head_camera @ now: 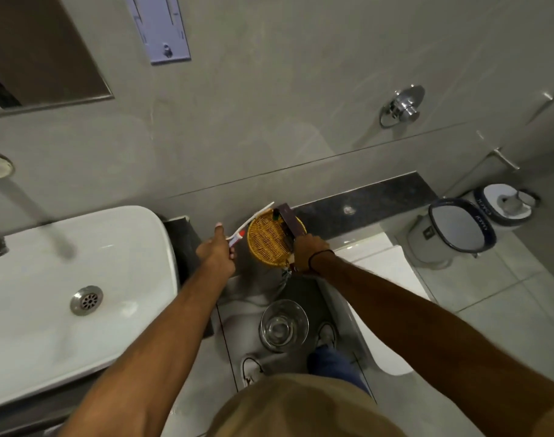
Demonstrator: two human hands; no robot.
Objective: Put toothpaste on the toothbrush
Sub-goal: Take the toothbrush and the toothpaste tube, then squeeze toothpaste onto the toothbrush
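**Both hands at the wicker basket: brush in one, paste in the other**

Landmark: the round yellow wicker basket (269, 239) on the dark stone ledge (379, 197) against the wall.

Left hand (217, 252), just left of the basket. My fingers (219, 230) are closed round the handle of the toothbrush (247, 225). Its white shaft runs up and away along the basket's left rim; the far end is too small to tell bristles from handle.

Right hand (308, 246), at the basket's right rim. My fingers there are curled shut on the lower end of a dark flat tube, which I take to be the toothpaste (286, 222); it lies slanting across the basket's right side. Cap end not readable from here.

Left of the basket, the white basin (80, 263). Below it, near my shoes, a clear glass (283, 324).

Handling, my judgement:
- Brush: light, stiff, thin. Hold low on the handle, head kept free and level.
- Tube: light, soft-walled, yields when pinched. Grip mid-body to carry, squeeze from the tail to dose; a hard squeeze would overshoot.
- Cap likely needs both hands, awkward with the brush held.

No paste on the brush yet, as far as I can see.
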